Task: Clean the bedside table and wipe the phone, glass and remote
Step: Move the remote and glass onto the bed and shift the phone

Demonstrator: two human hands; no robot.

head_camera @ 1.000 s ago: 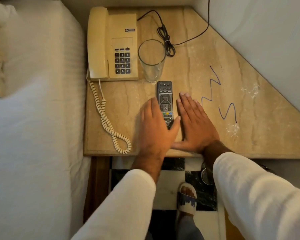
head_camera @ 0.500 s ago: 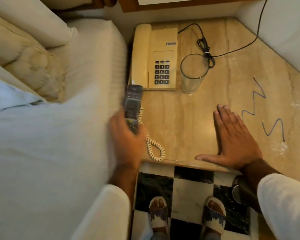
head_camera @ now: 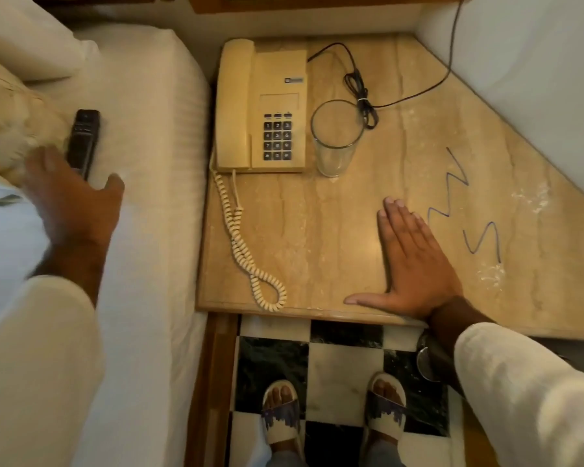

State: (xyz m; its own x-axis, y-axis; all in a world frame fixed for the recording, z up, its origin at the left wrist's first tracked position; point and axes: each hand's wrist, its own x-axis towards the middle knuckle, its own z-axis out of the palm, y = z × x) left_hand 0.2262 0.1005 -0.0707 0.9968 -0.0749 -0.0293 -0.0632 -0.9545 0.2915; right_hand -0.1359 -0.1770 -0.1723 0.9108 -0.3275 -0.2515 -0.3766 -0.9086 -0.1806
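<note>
On the bedside table (head_camera: 317,230), blue scribbles (head_camera: 466,210); phone (head_camera: 262,109) label unreadable.

White bed (head_camera: 155,96), pillow (head_camera: 24,38), checkered floor (head_camera: 334,365), sandals (head_camera: 282,416).

The phone (head_camera: 262,109) keypad shows digits 1 to 9; its small logo badge is too blurred to read.

Left hand (head_camera: 71,200) is reaching out to the far left, palm down, fingers spread and loosely open, blurred, gripping nothing. Right hand (head_camera: 415,264) is lying flat, palm down, fingers together and pointing forward, thumb stretched out sideways. Both forearms are extending forward in pale long sleeves.
</note>
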